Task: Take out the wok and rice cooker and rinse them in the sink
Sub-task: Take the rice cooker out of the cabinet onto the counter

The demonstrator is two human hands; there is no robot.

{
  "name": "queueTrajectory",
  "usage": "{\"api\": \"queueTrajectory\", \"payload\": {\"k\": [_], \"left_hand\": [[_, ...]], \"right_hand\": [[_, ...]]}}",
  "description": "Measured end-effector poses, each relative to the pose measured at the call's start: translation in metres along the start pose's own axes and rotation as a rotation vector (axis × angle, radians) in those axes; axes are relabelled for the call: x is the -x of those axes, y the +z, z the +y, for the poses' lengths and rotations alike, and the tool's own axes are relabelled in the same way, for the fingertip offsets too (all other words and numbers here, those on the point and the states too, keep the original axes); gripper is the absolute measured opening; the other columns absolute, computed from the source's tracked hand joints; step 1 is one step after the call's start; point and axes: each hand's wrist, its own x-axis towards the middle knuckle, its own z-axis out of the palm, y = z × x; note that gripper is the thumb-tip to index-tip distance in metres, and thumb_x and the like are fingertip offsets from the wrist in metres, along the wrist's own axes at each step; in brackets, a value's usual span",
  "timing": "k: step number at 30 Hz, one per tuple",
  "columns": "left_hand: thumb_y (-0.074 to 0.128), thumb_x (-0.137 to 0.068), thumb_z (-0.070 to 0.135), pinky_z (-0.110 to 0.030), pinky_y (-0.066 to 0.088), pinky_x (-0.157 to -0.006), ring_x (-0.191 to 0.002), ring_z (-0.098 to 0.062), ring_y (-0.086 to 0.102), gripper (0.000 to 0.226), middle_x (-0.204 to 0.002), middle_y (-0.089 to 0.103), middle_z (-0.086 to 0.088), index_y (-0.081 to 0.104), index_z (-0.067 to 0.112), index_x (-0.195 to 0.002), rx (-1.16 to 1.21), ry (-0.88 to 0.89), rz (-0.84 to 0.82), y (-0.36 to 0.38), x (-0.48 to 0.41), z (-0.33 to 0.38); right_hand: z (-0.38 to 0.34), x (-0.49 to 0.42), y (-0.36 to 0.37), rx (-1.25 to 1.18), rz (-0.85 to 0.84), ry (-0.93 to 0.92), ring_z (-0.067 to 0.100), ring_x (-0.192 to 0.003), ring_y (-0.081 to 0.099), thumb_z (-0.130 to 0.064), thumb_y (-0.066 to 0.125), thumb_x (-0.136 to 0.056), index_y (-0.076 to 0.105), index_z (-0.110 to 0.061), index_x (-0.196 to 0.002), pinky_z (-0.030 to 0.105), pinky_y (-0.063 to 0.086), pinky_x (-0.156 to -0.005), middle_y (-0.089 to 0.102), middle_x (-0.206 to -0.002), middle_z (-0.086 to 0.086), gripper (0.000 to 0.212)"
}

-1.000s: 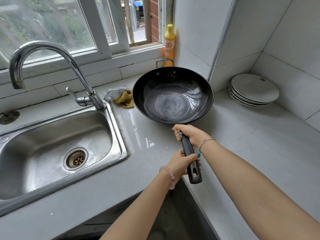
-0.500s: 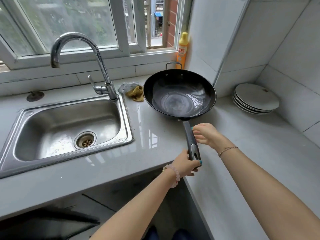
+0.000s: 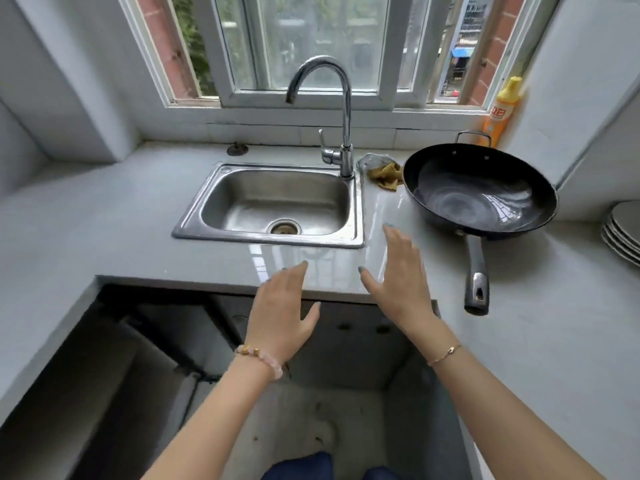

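Note:
The black wok point(image 3: 479, 188) sits on the grey countertop point(image 3: 104, 216) right of the steel sink point(image 3: 277, 202), its long dark handle point(image 3: 477, 278) pointing toward me. Nothing is in the sink basin, and the curved tap point(image 3: 341, 109) stands at its back right corner. My left hand point(image 3: 282, 313) hovers with straight fingers over the counter's front edge and holds nothing. My right hand point(image 3: 400, 275) is spread flat over the counter, left of the wok handle and apart from it. No rice cooker is in view.
A yellow cloth point(image 3: 384, 173) lies between tap and wok. An orange-yellow bottle point(image 3: 500, 112) stands on the windowsill corner. White plates point(image 3: 623, 233) are stacked at the right edge. Below the counter an open cabinet space point(image 3: 207, 341) shows.
Both hands have let go of the wok handle and moved left, toward the middle in front of the sink. The wok stays on the counter. The view has swung left.

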Motion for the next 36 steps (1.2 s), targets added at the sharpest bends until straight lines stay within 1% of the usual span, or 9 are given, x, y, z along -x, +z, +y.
{"api": "queueTrajectory", "payload": {"k": [2,4,9,14,18,23,27,30,36], "left_hand": [[0.045,-0.078,0.043,-0.043,0.044,-0.096,-0.111,-0.029,0.056,0.064,-0.121,0.058,-0.008,0.047,0.007,-0.131,-0.104,-0.045,0.057,-0.018,0.026,-0.027],[0.045,-0.078,0.045,-0.045,0.042,-0.099,-0.115,-0.029,0.054,0.066,-0.125,0.057,-0.009,0.046,0.007,-0.132,-0.192,-0.116,0.087,-0.034,0.051,-0.051],[0.065,-0.074,0.038,-0.048,0.041,-0.1,-0.119,-0.029,0.055,0.069,-0.128,0.058,-0.011,0.049,0.005,-0.132,-0.316,-0.304,0.128,-0.054,0.117,-0.1],[0.076,-0.069,0.037,-0.049,0.042,-0.098,-0.12,-0.029,0.055,0.076,-0.129,0.058,-0.01,0.049,0.005,-0.132,-0.35,-0.542,0.066,-0.062,0.172,-0.143],[0.075,-0.07,0.039,-0.049,0.044,-0.098,-0.121,-0.029,0.055,0.075,-0.13,0.058,-0.01,0.05,0.005,-0.132,-0.367,-0.682,0.048,-0.071,0.211,-0.17],[0.071,-0.073,0.039,-0.048,0.042,-0.1,-0.122,-0.029,0.053,0.074,-0.131,0.056,-0.01,0.047,0.006,-0.134,-0.39,-0.77,0.052,-0.077,0.246,-0.199],[0.073,-0.072,0.038,-0.047,0.042,-0.099,-0.121,-0.029,0.054,0.074,-0.131,0.057,-0.01,0.048,0.006,-0.134,-0.412,-0.816,0.067,-0.082,0.259,-0.211],[0.071,-0.075,0.036,-0.047,0.041,-0.101,-0.124,-0.029,0.052,0.071,-0.133,0.055,-0.01,0.047,0.006,-0.135,-0.4,-0.882,0.054,-0.082,0.272,-0.214],[0.07,-0.077,0.034,-0.046,0.04,-0.104,-0.125,-0.029,0.05,0.069,-0.134,0.054,-0.011,0.047,0.006,-0.135,-0.405,-1.0,0.024,-0.075,0.289,-0.21]], "right_hand": [[-0.024,0.012,0.017,0.018,-0.045,-0.076,0.027,-0.139,0.026,-0.033,0.065,-0.084,0.026,-0.01,-0.145,0.045,0.026,-0.114,0.031,-0.148,0.009,0.077],[-0.047,0.022,0.033,0.031,-0.103,-0.153,0.024,-0.141,0.022,-0.037,0.063,-0.085,0.024,-0.014,-0.146,0.045,0.025,-0.115,0.028,-0.149,0.006,0.076],[-0.096,0.044,0.073,0.048,-0.228,-0.32,0.024,-0.143,0.017,-0.038,0.059,-0.087,0.023,-0.016,-0.147,0.041,0.017,-0.117,0.024,-0.152,0.005,0.073],[-0.14,0.053,0.119,0.088,-0.37,-0.415,0.024,-0.144,0.014,-0.041,0.054,-0.089,0.02,-0.015,-0.149,0.041,0.016,-0.118,0.022,-0.154,0.006,0.074],[-0.173,0.066,0.156,0.143,-0.474,-0.507,0.027,-0.143,0.021,-0.038,0.058,-0.087,0.026,-0.011,-0.147,0.044,0.021,-0.116,0.027,-0.152,0.009,0.073],[-0.198,0.079,0.198,0.185,-0.546,-0.569,0.034,-0.137,0.033,-0.033,0.067,-0.081,0.036,-0.006,-0.142,0.051,0.033,-0.108,0.038,-0.145,0.014,0.073],[-0.206,0.076,0.223,0.215,-0.573,-0.595,0.034,-0.135,0.035,-0.031,0.069,-0.079,0.038,-0.005,-0.141,0.049,0.034,-0.107,0.04,-0.143,0.015,0.073],[-0.203,0.068,0.242,0.154,-0.666,-0.503,0.03,-0.137,0.029,-0.028,0.065,-0.083,0.033,-0.005,-0.143,0.042,0.03,-0.111,0.034,-0.146,0.014,0.071],[-0.197,0.02,0.272,-0.116,-0.905,-0.032,0.03,-0.139,0.024,-0.012,0.066,-0.083,0.018,-0.003,-0.148,0.037,0.024,-0.113,0.019,-0.152,0.017,0.081]]}}
